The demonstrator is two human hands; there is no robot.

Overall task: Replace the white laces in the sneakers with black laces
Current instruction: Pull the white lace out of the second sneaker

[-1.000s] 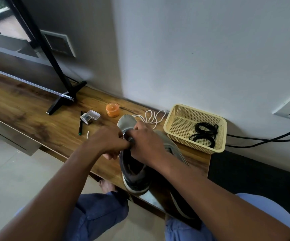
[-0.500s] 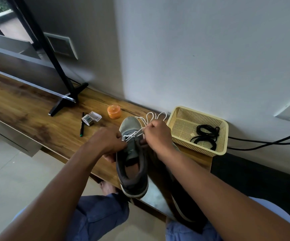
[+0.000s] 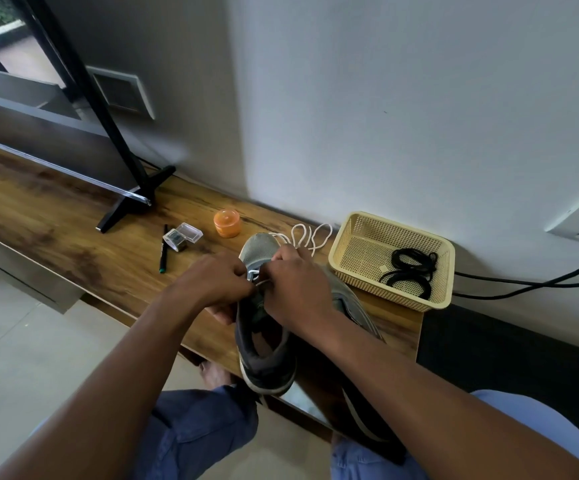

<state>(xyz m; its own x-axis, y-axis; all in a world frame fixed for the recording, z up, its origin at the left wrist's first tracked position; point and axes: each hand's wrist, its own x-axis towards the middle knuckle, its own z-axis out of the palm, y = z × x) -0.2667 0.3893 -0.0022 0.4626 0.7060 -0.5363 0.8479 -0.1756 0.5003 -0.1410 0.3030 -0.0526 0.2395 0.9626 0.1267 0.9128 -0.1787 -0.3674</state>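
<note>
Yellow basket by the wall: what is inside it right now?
The yellow basket holds coiled black laces toward its right side and a small pale tag or scrap on the perforated floor. Nothing else shows; what lies under the coils cannot be seen.

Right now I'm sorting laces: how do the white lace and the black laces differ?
The white lace lies in loose loops on the table, one end still threaded in the sneaker; the black laces sit coiled in the basket, untouched. Both are thin cords.
</note>
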